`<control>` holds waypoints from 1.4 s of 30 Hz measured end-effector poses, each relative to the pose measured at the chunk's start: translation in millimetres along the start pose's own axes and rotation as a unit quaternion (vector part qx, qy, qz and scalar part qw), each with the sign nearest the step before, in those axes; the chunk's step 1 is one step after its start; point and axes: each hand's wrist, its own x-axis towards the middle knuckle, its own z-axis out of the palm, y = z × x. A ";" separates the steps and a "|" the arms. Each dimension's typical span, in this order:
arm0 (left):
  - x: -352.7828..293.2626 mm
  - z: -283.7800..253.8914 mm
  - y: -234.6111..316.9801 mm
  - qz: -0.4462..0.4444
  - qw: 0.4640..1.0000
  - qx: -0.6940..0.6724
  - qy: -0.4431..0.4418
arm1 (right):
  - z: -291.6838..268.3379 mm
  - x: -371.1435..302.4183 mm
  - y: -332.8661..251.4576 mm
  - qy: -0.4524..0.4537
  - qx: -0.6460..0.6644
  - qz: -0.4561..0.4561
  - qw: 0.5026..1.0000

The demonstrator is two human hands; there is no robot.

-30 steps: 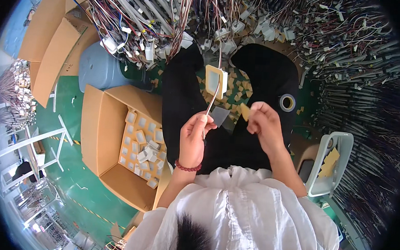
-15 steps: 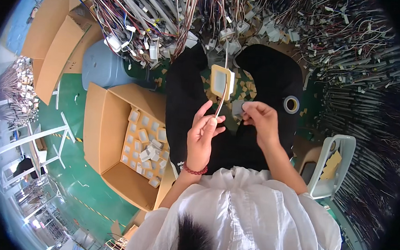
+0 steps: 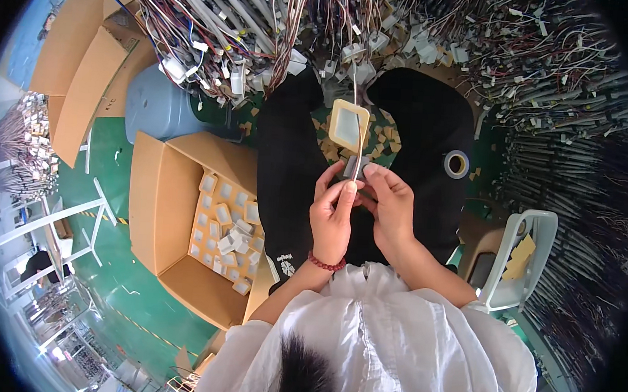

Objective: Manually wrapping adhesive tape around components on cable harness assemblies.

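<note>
In front of my lap a white and reddish-brown wire bundle [image 3: 359, 156] runs up across a small pale rectangular part with a tan rim [image 3: 348, 125]. My left hand [image 3: 332, 215] pinches the lower end of that bundle between thumb and fingertips. Close against it, my right hand [image 3: 392, 204] is closed, with its thumb and forefinger on a small grey flat piece [image 3: 350, 166] at the wires. Fingers partly hide this piece. A tape roll [image 3: 456, 164] lies on the dark cloth over my right thigh.
An open cardboard box [image 3: 183, 217] at left holds several tan-rimmed parts. Behind it is a blue-grey plastic stool [image 3: 163, 104]. Dense cable bundles [image 3: 555, 124] fill the far and right sides. A white bin [image 3: 522, 262] stands at right; tan scraps [image 3: 380, 141] litter the floor.
My right hand has moved left with the grey piece, up to the wires. My left hand has shifted slightly right and nearer. The tan-rimmed part has turned to show its face more.
</note>
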 end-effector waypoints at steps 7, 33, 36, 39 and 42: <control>0.1 2.0 -4.3 0.012 1.000 0.005 0.024 | 2.4 -2.0 -0.8 -0.016 0.007 0.004 1.000; -10.3 -0.6 17.1 -0.001 0.999 0.004 -0.053 | -31.9 28.0 -15.0 -0.374 0.060 0.112 0.919; -9.6 -0.8 8.5 0.047 0.998 0.036 -0.032 | -32.0 28.7 -13.4 -0.359 0.027 0.100 0.928; -8.0 -0.6 5.4 0.108 0.988 0.107 -0.024 | -31.7 28.5 -10.8 -0.330 0.010 0.067 0.942; -9.2 2.7 12.9 0.136 0.981 0.140 -0.021 | -32.9 28.5 -7.8 -0.316 0.014 0.058 0.947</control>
